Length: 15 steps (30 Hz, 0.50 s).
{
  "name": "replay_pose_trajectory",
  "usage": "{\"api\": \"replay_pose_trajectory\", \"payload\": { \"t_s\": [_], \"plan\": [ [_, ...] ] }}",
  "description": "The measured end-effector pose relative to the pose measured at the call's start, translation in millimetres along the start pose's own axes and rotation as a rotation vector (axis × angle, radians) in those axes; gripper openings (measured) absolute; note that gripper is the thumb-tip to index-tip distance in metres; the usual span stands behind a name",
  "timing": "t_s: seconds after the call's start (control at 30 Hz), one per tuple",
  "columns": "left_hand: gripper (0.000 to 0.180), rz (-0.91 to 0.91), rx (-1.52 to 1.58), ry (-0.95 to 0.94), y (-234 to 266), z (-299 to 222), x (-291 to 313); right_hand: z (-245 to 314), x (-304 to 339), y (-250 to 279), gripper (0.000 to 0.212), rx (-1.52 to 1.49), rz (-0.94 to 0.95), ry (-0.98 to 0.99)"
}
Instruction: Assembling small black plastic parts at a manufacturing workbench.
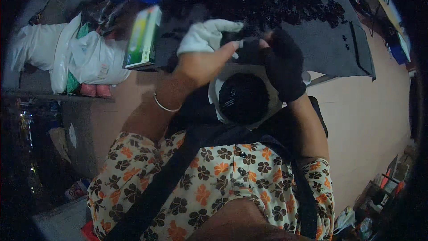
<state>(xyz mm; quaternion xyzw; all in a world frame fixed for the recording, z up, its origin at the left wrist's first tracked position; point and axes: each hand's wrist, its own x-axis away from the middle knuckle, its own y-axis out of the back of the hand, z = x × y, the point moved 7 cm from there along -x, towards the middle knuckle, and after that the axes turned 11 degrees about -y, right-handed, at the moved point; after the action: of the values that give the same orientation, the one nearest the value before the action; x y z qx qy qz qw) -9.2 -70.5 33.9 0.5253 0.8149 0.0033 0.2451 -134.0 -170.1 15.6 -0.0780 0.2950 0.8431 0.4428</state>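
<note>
My left hand (203, 42), in a white glove that leaves the thumb bare, is held over the table's near edge with its index finger reaching out to the right. Its thumb presses on a tiny piece that is too small and dark to name. Facing it, my right hand (285, 64) wears a black glove with bare fingertips and curls closed close to the left thumb. What its fingers hold is hidden. Just below both hands, a round pale tub (215, 96) sits at my lap, filled with small black parts (244, 98).
Many loose black parts (285, 0) cover the far side of the dark table (321, 49). A green and white box (143, 38) stands left of my hands. Filled white plastic bags (96, 60) lie farther left. Assorted items (379, 196) lie low on the right.
</note>
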Motion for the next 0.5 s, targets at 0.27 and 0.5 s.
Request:
{"api": "replay_pose_trajectory", "payload": {
  "t_s": [0.27,0.5],
  "plan": [
    [0.027,0.09,-0.444,-0.341,-24.5,-44.8,13.2,-0.9,13.6,-20.4,0.01,-0.392,0.173,-0.297],
    [0.024,-0.058,-0.243,-0.311,-18.6,-28.2,21.4,3.8,19.8,-21.9,0.009,-0.545,0.208,-0.46]
  ]
}}
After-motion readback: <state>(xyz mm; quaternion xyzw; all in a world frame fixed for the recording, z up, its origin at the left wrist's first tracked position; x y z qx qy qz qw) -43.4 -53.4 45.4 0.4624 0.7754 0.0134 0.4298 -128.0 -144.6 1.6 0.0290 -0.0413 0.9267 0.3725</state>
